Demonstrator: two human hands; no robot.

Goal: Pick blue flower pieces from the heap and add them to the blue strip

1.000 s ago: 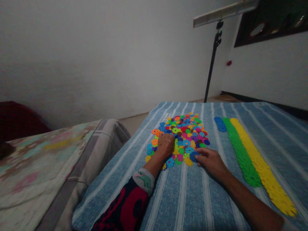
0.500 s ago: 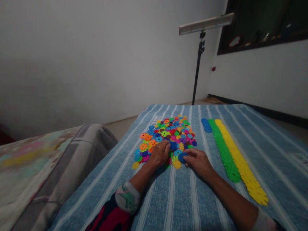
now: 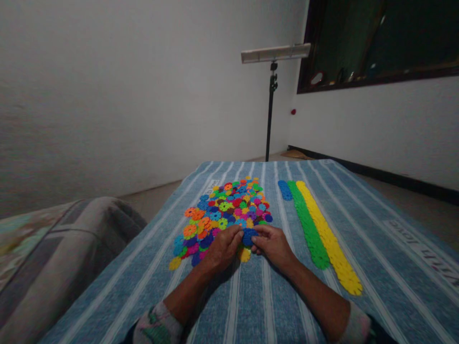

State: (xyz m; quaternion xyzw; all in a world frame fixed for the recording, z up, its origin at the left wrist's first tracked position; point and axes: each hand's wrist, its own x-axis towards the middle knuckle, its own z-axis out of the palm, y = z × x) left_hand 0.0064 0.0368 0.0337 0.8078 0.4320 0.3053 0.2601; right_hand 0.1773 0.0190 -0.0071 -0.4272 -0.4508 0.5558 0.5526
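A heap of small plastic flower discs (image 3: 225,210) in many colours lies on a blue striped cloth (image 3: 376,258). At the heap's near edge my left hand (image 3: 222,248) and my right hand (image 3: 272,244) meet, fingers pinched together on blue discs (image 3: 248,236) held between them. A yellow disc (image 3: 245,255) lies just under the hands. To the right run three rows of laid-out discs: a short blue row (image 3: 285,189), a long green row (image 3: 308,224) and a long yellow row (image 3: 328,239).
A grey and patterned blanket (image 3: 60,248) lies at the left edge of the cloth. A light bar on a black stand (image 3: 269,114) rises behind the cloth near the white wall. A dark window (image 3: 380,38) is at the upper right.
My left hand has drawn back from the heap with a blue disc and met my right hand, which held a blue disc. The camera has turned right, shifting everything left.
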